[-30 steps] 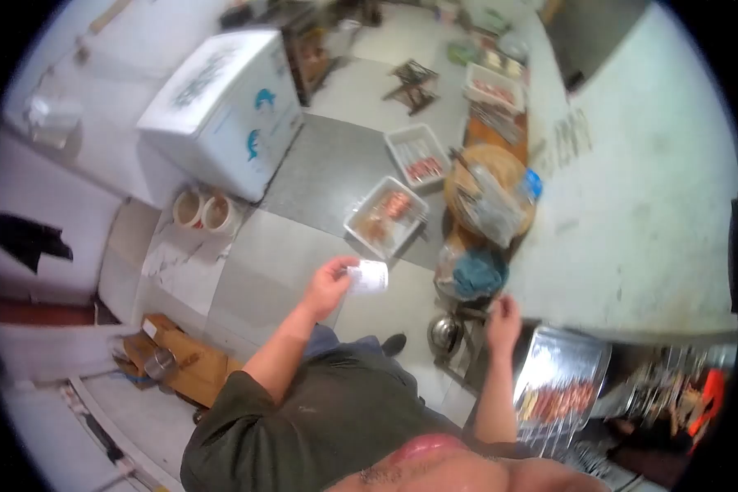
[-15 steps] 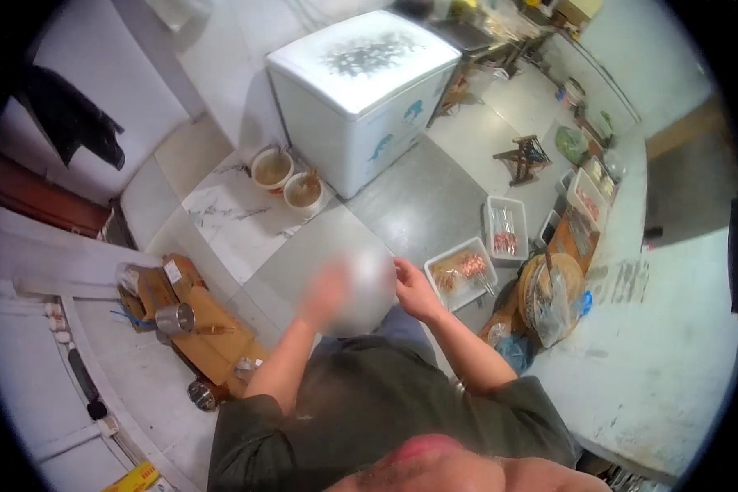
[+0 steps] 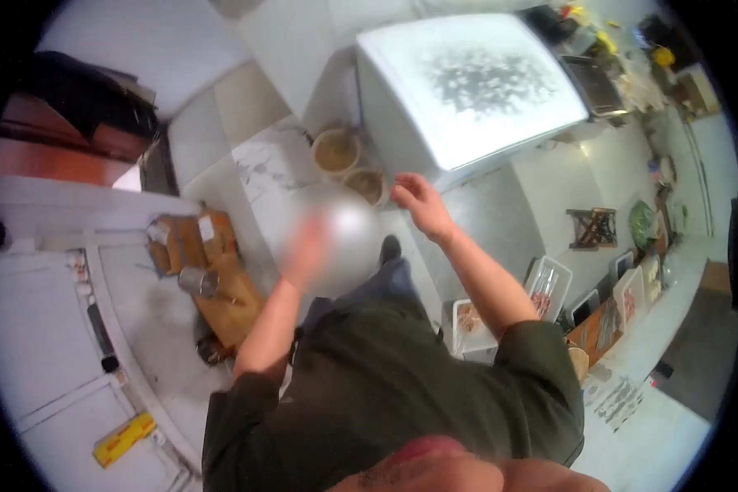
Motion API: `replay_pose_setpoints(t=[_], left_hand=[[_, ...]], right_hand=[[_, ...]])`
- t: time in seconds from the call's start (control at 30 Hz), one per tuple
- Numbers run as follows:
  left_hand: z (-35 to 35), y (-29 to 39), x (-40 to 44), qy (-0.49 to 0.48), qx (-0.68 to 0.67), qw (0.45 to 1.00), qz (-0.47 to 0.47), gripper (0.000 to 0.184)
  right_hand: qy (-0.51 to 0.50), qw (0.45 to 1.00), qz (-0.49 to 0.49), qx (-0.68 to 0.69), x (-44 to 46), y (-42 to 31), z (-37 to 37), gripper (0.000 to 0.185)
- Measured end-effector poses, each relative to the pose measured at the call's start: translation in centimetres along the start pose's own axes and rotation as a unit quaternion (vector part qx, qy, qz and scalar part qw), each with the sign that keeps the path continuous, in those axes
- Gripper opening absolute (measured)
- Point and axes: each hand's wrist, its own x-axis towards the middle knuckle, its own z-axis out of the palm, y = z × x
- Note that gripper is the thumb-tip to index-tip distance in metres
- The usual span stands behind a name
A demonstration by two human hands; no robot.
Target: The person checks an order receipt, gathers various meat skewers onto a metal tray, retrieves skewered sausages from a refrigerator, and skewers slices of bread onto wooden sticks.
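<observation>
My left hand [image 3: 307,246] is at the centre left, partly lost in a round blur. A pale white paper [image 3: 348,223] shows as a smeared patch at its fingers; its edges and any print cannot be made out. To the right, apart from the paper, my right hand [image 3: 422,207] is raised with its fingers loosely bent and apart, nothing visible between them. Just behind the hands, two buckets [image 3: 336,152] [image 3: 364,187] stand on the floor.
A white chest freezer [image 3: 467,90] stands at the upper centre right. White trays [image 3: 547,287] with skewers lie beyond my right forearm, near a folding stool [image 3: 592,228]. Cardboard [image 3: 231,299] and a metal pot [image 3: 198,281] are at left. My shoe [image 3: 390,248] shows below the hands.
The view has swung left, bringing the freezer and buckets nearer the middle. My right hand came over beside the paper, then moved away from it. My left hand stays with the paper.
</observation>
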Motion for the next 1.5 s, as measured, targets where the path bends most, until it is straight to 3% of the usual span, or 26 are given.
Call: replay_pose_setpoints(t=[0.07, 0.17, 0.2, 0.33, 0.43, 0.53, 0.63, 0.7, 0.73, 0.8, 0.83, 0.9, 0.97, 1.13, 1.3, 1.43, 1.5], left_hand=[[0.1, 1.4, 2.7, -0.005, 0.016, 0.999, -0.032, 0.029], [-0.4, 1.8, 6.4, -0.003, -0.030, 0.998, -0.064, 0.026], [-0.8, 1.3, 7.2, -0.008, -0.026, 0.998, -0.056, 0.026], [-2.4, 0.4, 10.4, -0.036, -0.078, 0.994, -0.074, 0.030], [-4.3, 0.0, 12.8, -0.043, -0.066, 0.996, -0.039, 0.037], [-7.2, 0.0, 14.0, -0.054, -0.045, 0.998, -0.007, 0.040], [-11.7, -4.6, 15.2, -0.035, -0.014, 0.999, 0.024, 0.040], [-15.3, -8.0, 15.1, -0.035, 0.042, 0.998, 0.015, 0.039], [-17.0, -8.2, 15.5, -0.037, 0.130, 0.990, -0.038, 0.039], [-19.3, -7.0, 16.0, -0.003, 0.083, 0.986, -0.142, 0.039], [-20.4, -6.6, 15.6, 0.034, -0.047, 0.977, -0.203, 0.039], [-22.8, -9.4, 14.9, 0.066, -0.008, 0.974, -0.216, 0.038], [-24.6, -9.4, 14.6, 0.064, 0.032, 0.967, -0.244, 0.036], [-25.6, -8.3, 16.0, 0.085, -0.003, 0.954, -0.287, 0.035], [-25.3, -9.1, 19.4, 0.059, -0.019, 0.962, -0.267, 0.033], [-25.3, -8.8, 21.4, 0.061, -0.009, 0.964, -0.259, 0.032], [-25.5, -8.5, 21.7, 0.077, -0.018, 0.961, -0.265, 0.032]], right_hand=[[-0.047, 0.984, 0.124, 0.117, 2.3, 1.1, 2.0, 0.035], [-0.086, 0.985, 0.133, 0.074, 5.4, -1.3, 4.2, 0.040], [-0.106, 0.990, 0.085, 0.039, 6.6, -1.1, 4.3, 0.040], [-0.126, 0.991, 0.038, -0.028, 10.7, -1.8, 5.2, 0.033], [-0.090, 0.991, 0.027, -0.095, 12.9, -2.7, 6.8, 0.029], [0.001, 0.966, -0.046, -0.253, 14.6, -4.3, 6.1, 0.028], [0.154, 0.952, -0.125, -0.233, 17.3, -5.8, 1.5, 0.029], [0.300, 0.915, -0.192, -0.191, 18.3, -9.1, 0.2, 0.029], [0.363, 0.888, -0.155, -0.237, 18.8, -9.3, -1.8, 0.031], [0.419, 0.777, -0.145, -0.447, 21.0, -1.5, -9.9, 0.031], [0.451, 0.701, -0.132, -0.537, 22.0, 2.3, -13.9, 0.031], [0.388, 0.677, 0.081, -0.620, 19.3, 0.9, -11.4, 0.031], [0.429, 0.660, -0.020, -0.616, 19.2, 3.8, -13.3, 0.032], [0.471, 0.725, -0.073, -0.497, 18.2, 3.2, -13.7, 0.036], [0.507, 0.705, -0.030, -0.496, 14.7, 3.4, -12.2, 0.042], [0.511, 0.668, -0.083, -0.535, 13.4, 5.0, -8.4, 0.045], [0.492, 0.675, -0.064, -0.546, 13.7, 5.0, -5.4, 0.047]])
